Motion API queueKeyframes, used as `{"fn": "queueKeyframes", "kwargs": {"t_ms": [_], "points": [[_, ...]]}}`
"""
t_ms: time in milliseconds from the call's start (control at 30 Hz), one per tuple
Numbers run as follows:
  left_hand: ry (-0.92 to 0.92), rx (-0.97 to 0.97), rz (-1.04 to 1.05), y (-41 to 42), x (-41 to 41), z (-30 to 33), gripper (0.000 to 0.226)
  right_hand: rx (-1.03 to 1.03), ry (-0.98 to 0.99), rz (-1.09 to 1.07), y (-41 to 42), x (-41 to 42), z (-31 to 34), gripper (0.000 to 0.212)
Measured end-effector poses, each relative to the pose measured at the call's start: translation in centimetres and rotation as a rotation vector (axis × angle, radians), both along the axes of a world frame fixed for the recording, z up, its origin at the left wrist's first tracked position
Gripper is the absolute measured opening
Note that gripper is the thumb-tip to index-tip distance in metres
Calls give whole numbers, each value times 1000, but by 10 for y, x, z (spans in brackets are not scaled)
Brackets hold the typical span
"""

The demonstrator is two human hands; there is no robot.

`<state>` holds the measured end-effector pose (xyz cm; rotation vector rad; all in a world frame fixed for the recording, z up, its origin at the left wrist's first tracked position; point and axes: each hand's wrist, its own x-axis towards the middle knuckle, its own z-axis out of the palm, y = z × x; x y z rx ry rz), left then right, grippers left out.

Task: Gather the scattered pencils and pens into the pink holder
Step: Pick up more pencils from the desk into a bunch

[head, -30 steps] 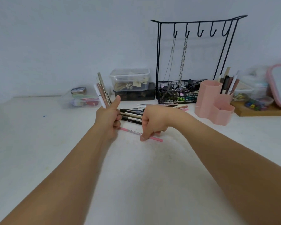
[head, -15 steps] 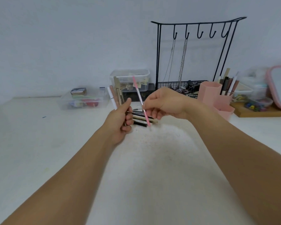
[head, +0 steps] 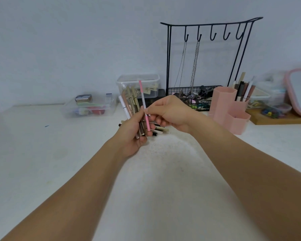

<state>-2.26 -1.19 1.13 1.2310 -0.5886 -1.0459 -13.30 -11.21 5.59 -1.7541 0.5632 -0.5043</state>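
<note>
A pink pen (head: 144, 105) is pinched upright by the right hand (head: 170, 113) and is being laid against the bundle of pens (head: 131, 103) clasped in the left hand (head: 134, 138). Alignment with the bundle is advised before the pinch is released (a few pens (head: 159, 128) are left on the table (head: 42, 162)). The pink holder (head: 231, 110) stands well apart, to the right.

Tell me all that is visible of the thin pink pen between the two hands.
The pink pen is a slim stick, pink at both ends with a paler, greyish middle; the material looks like plastic. It stands nearly upright, its top leaning slightly left. The right hand pinches its middle with the fingertips, and its lower part rests against the bundle of pens held in the left hand. It is off the table.
</note>
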Motion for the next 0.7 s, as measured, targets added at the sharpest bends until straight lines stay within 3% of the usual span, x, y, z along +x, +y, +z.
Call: {"fn": "queueKeyframes", "kwargs": {"t_ms": [167,300,433,567,700], "points": [[47,9,-30,1,2,1,54,-35,20,-55,1,2,-3,23],[89,-5,-21,-1,3,0,53,-84,41,-92,4,6,-6,15],[34,-4,-7,-2,1,0,48,-281,51,-148,4,9,-7,6],[-38,-28,104,-3,9,0,36,-228,21,-128,3,9,-9,16],[-45,-43,299,1,31,4,39,-539,219,-147,-10,1,-9,13]]}}
